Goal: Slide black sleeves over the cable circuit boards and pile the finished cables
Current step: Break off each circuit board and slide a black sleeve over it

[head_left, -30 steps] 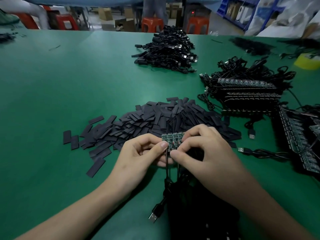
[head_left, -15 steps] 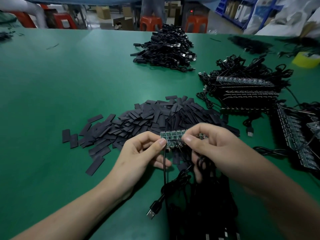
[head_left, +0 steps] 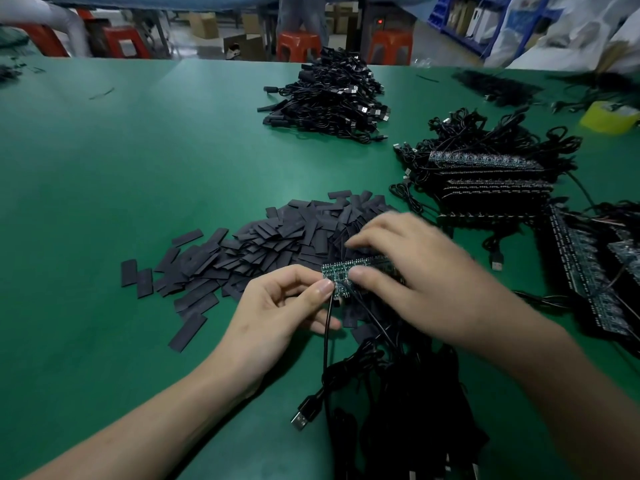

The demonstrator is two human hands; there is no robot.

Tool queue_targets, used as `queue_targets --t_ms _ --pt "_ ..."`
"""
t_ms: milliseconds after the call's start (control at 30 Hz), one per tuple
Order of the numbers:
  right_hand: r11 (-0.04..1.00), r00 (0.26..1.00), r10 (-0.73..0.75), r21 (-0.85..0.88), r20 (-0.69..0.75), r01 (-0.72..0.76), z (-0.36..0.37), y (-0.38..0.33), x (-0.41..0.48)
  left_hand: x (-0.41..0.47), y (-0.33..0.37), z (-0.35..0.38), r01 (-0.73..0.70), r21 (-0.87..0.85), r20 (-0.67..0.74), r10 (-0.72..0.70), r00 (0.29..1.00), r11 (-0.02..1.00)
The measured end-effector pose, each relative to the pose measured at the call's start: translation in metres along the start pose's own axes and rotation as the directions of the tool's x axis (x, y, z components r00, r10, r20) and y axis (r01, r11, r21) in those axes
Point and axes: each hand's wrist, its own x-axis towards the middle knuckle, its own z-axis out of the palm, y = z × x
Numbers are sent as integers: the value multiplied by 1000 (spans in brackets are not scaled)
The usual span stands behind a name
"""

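Grip of left hand (head_left: 277, 306) pinches board strip (head_left: 337, 273); right hand (head_left: 422, 275), palm down, clamps it

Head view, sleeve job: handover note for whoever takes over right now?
Left hand: fingers pinch the left end of the circuit board strip, its cable hanging down.
Right hand: thumb on the same strip, grip blurred.
Black sleeves: loose pile just behind the hands.
Stacked boards: right side.
Cable pile: far centre, apparently the finished ones.
Done: nothing on this strip, it is bare.
Left: sleeve it, pile it, then work through the stacks.
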Motion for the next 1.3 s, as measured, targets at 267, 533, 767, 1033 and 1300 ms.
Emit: queue_targets --t_ms 267,533,767,1033,1300 --pt "942 995 61 335 -83 -30 26 14 10 0 1 2 -88 140 -12 90 996 986" --pt "877 995 99 469 24 -99 32 22 7 3 -1 0 -36 154 24 33 999 987" --pt "813 996 92 576 17 -85 40 26 5 6 2 -4 24 78 78 -30 997 997" --pt "721 999 -3 693 52 -34 40 34 4 7 10 -4 67 82 194 -82 978 994" --pt "567 989 -119 824 88 -5 30 30 2 5 9 -5 63 -10 314 -57 948 998"
